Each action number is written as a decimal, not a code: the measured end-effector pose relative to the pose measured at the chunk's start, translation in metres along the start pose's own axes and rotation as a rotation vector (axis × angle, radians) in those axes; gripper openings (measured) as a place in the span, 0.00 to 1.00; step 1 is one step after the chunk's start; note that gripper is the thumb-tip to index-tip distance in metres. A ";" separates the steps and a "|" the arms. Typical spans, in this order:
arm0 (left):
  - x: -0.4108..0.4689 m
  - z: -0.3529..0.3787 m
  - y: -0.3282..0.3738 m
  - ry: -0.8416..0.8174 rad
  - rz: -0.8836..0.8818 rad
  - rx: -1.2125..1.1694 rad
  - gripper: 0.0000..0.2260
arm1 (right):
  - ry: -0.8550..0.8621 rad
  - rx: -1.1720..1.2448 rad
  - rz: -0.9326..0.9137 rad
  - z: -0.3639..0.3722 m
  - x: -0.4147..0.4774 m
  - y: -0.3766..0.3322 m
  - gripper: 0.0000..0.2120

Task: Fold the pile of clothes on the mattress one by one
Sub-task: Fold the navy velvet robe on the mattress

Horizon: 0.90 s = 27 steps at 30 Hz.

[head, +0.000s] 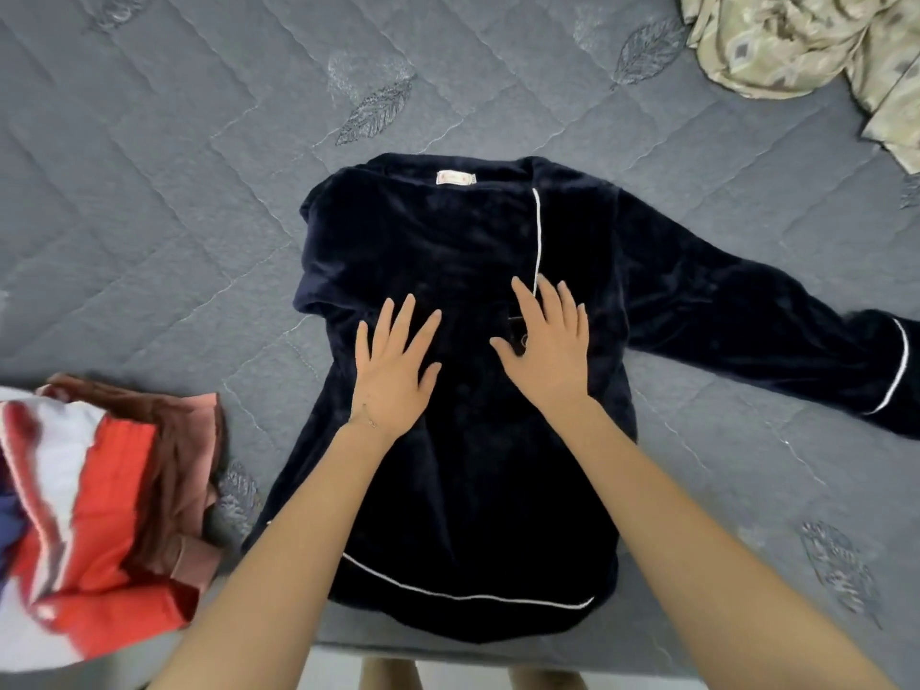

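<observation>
A dark navy velvet top (468, 490) with white piping lies spread on the grey quilted mattress (174, 191), collar away from me. Its left side is folded in over the body, and its right sleeve (771, 341) stretches out to the right. My left hand (393, 371) lies flat on the middle of the top with fingers spread. My right hand (547, 346) presses flat beside it, near the white-piped front edge. Neither hand holds any cloth.
A stack of clothes (99, 515) in red, white, brown and pink sits at the left near edge. A crumpled beige patterned garment (806, 37) lies at the far right corner. The mattress's near edge runs along the bottom.
</observation>
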<state>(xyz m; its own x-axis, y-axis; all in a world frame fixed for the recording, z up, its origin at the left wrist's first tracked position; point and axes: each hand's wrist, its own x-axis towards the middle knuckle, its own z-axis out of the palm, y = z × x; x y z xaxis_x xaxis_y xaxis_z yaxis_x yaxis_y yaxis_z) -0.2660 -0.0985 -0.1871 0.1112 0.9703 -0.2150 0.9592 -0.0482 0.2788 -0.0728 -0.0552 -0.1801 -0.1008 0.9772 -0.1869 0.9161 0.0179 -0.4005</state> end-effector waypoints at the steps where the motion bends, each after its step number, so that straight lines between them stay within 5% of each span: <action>1: -0.010 -0.001 0.001 0.006 -0.019 -0.011 0.27 | -0.002 -0.004 -0.005 0.002 -0.012 -0.002 0.34; 7: -0.079 0.016 -0.023 -0.015 -0.138 0.009 0.26 | -0.065 -0.071 0.091 0.017 -0.090 0.003 0.35; 13: -0.136 0.040 -0.063 -0.024 -0.558 -0.202 0.26 | -0.109 -0.094 0.305 0.033 -0.165 0.020 0.34; 22: -0.184 0.029 -0.073 0.068 -0.532 -0.210 0.12 | 0.003 0.389 0.665 0.043 -0.238 0.031 0.46; 27: -0.217 0.026 -0.077 -0.009 -0.694 -0.195 0.10 | 0.157 0.508 0.668 0.031 -0.259 0.022 0.19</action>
<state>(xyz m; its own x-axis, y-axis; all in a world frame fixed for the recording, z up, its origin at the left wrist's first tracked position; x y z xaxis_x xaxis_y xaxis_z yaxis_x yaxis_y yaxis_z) -0.3573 -0.3120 -0.1864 -0.5041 0.7596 -0.4110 0.7455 0.6229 0.2370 -0.0385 -0.3141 -0.1685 0.4880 0.7675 -0.4157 0.4751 -0.6331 -0.6111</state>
